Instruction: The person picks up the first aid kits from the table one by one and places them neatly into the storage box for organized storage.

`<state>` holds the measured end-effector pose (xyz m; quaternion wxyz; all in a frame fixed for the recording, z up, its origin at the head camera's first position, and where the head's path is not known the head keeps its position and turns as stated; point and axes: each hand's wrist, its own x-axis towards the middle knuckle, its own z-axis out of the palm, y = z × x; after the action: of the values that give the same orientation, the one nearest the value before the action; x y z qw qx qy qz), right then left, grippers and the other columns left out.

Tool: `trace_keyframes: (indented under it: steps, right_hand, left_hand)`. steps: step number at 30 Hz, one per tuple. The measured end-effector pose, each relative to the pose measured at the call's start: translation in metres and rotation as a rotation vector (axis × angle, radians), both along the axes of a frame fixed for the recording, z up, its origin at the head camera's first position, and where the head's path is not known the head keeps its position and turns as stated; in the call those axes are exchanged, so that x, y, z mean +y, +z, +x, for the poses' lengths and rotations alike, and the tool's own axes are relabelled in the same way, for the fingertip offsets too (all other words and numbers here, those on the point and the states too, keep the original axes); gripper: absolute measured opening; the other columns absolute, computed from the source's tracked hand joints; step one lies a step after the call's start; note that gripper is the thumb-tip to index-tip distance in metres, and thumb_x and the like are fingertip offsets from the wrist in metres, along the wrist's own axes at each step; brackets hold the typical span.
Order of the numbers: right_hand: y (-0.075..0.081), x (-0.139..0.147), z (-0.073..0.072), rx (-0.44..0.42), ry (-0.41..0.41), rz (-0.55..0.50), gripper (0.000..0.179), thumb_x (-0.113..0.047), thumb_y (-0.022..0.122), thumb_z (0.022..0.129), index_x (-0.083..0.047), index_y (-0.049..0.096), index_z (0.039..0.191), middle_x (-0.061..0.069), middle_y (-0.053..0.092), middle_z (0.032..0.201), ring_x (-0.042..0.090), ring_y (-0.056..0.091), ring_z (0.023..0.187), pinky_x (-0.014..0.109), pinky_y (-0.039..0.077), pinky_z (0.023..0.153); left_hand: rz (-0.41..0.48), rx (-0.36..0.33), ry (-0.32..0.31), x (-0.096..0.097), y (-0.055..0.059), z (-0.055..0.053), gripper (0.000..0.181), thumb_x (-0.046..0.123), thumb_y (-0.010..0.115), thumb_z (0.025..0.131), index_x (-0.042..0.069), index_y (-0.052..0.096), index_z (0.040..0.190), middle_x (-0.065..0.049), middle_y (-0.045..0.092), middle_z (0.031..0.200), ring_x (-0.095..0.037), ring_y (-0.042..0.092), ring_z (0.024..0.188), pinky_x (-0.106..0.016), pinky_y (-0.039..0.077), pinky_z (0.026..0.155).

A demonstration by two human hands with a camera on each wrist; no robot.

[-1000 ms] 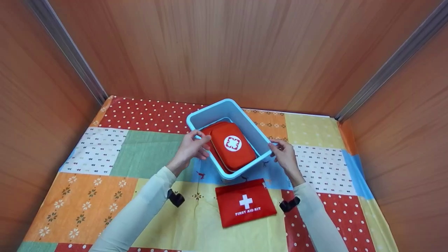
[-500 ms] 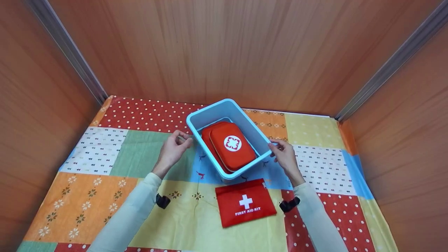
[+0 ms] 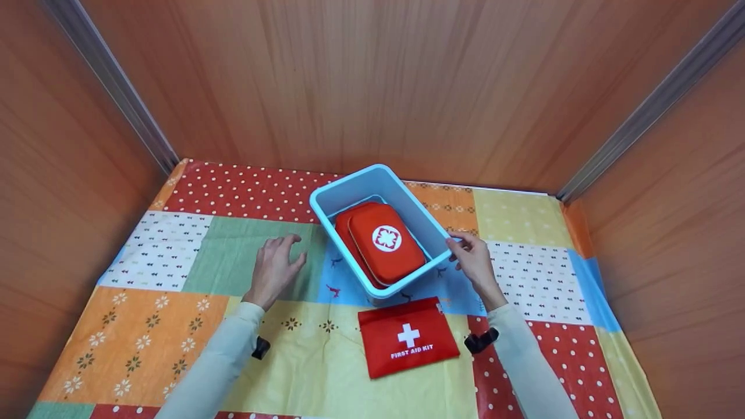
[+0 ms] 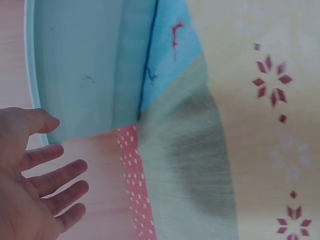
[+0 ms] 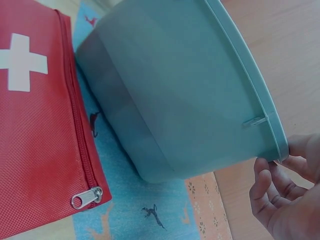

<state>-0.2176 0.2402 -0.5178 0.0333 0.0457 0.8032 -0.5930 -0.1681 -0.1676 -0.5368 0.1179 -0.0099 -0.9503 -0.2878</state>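
A light blue plastic bin (image 3: pixel 416 218) stands turned at an angle in the middle of the table. Inside it lies a red zippered case (image 3: pixel 396 262) with a white round emblem, overlapping another red item (image 3: pixel 343 224) beneath. My right hand (image 3: pixel 472 259) pinches the bin's rim at its right corner, thumb and fingertips on the edge in the right wrist view. Left of the bin, my left hand (image 3: pixel 273 267) hovers over the green patch, holding nothing, its fingers relaxed and spread in the left wrist view. A flat red first aid pouch (image 3: pixel 410 364) lies in front of the bin.
A patchwork tablecloth (image 3: pixel 262 361) covers the table. Wood-grain panels rise behind (image 3: pixel 378 87) and on both sides, joined by grey metal corner strips (image 3: pixel 116 87). The bin's back end is near the rear panel.
My left hand has moved left, away from over the bin's left rim, and its fingers have spread apart. The right hand, the bin and the pouch have stayed put.
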Motion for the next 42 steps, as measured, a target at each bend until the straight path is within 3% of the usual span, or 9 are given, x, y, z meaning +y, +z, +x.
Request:
trace_keyframes:
  steps: [6, 9, 16, 22, 27, 30, 35, 42]
  right_hand:
    - [0.024, -0.009, 0.013, 0.006, 0.010, 0.020, 0.031, -0.012, 0.060, 0.097, 0.002, 0.062, 0.125, 0.017, 0.059, 0.089, 0.009, 0.059, 0.060, 0.019, 0.046, 0.049]
    - [0.028, -0.010, 0.015, 0.005, 0.010, 0.029, 0.031, -0.012, 0.059, 0.098, 0.002, 0.062, 0.125, 0.016, 0.059, 0.088, 0.008, 0.059, 0.060, 0.018, 0.046, 0.049]
    - [0.000, 0.000, 0.001, 0.008, -0.003, -0.010, 0.033, -0.018, 0.062, 0.097, -0.003, 0.064, 0.125, 0.009, 0.060, 0.085, 0.012, 0.061, 0.060, 0.021, 0.046, 0.047]
    - [-0.008, 0.002, 0.000, 0.035, -0.013, 0.011, 0.031, -0.023, 0.064, 0.096, -0.008, 0.066, 0.123, 0.007, 0.058, 0.084, 0.029, 0.066, 0.069, 0.021, 0.047, 0.048]
    - [-0.009, 0.003, 0.002, 0.034, -0.010, 0.032, 0.029, -0.024, 0.062, 0.097, -0.010, 0.067, 0.122, 0.008, 0.058, 0.087, 0.041, 0.064, 0.079, 0.022, 0.047, 0.050]
    - [-0.008, 0.004, 0.003, 0.026, -0.011, 0.036, 0.028, -0.025, 0.062, 0.097, -0.012, 0.067, 0.122, 0.008, 0.058, 0.088, 0.040, 0.064, 0.079, 0.023, 0.049, 0.051]
    - [-0.008, 0.005, 0.003, 0.019, -0.018, 0.039, 0.029, -0.026, 0.062, 0.097, -0.013, 0.067, 0.122, 0.008, 0.060, 0.091, 0.028, 0.064, 0.072, 0.031, 0.052, 0.055]
    - [-0.014, 0.008, 0.010, -0.007, -0.056, 0.017, 0.033, -0.034, 0.057, 0.099, -0.011, 0.067, 0.121, 0.013, 0.066, 0.100, 0.035, 0.065, 0.078, 0.038, 0.055, 0.060]
  left_hand:
    - [-0.029, 0.014, 0.005, -0.003, -0.019, 0.006, 0.032, 0.023, 0.070, 0.089, 0.007, 0.064, 0.116, -0.018, 0.067, 0.119, -0.038, 0.056, 0.114, -0.054, 0.041, 0.094]
    - [-0.038, 0.015, -0.003, -0.004, -0.029, 0.010, 0.029, 0.021, 0.070, 0.089, 0.007, 0.066, 0.113, -0.018, 0.068, 0.118, -0.038, 0.057, 0.114, -0.054, 0.042, 0.092]
    - [-0.035, -0.052, -0.013, -0.005, -0.053, 0.018, 0.027, 0.018, 0.071, 0.088, 0.007, 0.067, 0.113, -0.017, 0.067, 0.120, -0.038, 0.056, 0.112, -0.054, 0.043, 0.089]
    - [-0.025, -0.123, -0.024, -0.003, -0.063, 0.022, 0.028, 0.019, 0.068, 0.089, 0.006, 0.067, 0.114, -0.017, 0.065, 0.121, -0.038, 0.056, 0.112, -0.055, 0.045, 0.091]
    - [0.010, -0.149, -0.024, 0.000, -0.063, 0.021, 0.027, 0.020, 0.068, 0.090, 0.006, 0.067, 0.114, -0.017, 0.065, 0.121, -0.038, 0.056, 0.112, -0.055, 0.045, 0.095]
    - [0.035, -0.157, -0.014, 0.003, -0.059, 0.019, 0.028, 0.023, 0.067, 0.091, 0.006, 0.067, 0.114, -0.016, 0.065, 0.120, -0.037, 0.056, 0.113, -0.054, 0.044, 0.096]
    - [0.079, -0.184, -0.001, 0.011, -0.052, 0.012, 0.031, 0.027, 0.064, 0.094, 0.007, 0.065, 0.117, -0.015, 0.065, 0.120, -0.034, 0.055, 0.112, -0.053, 0.045, 0.096]
    - [0.105, -0.181, -0.001, 0.020, -0.044, 0.007, 0.033, 0.030, 0.063, 0.095, 0.008, 0.064, 0.119, -0.013, 0.065, 0.114, -0.030, 0.056, 0.105, -0.049, 0.049, 0.090]
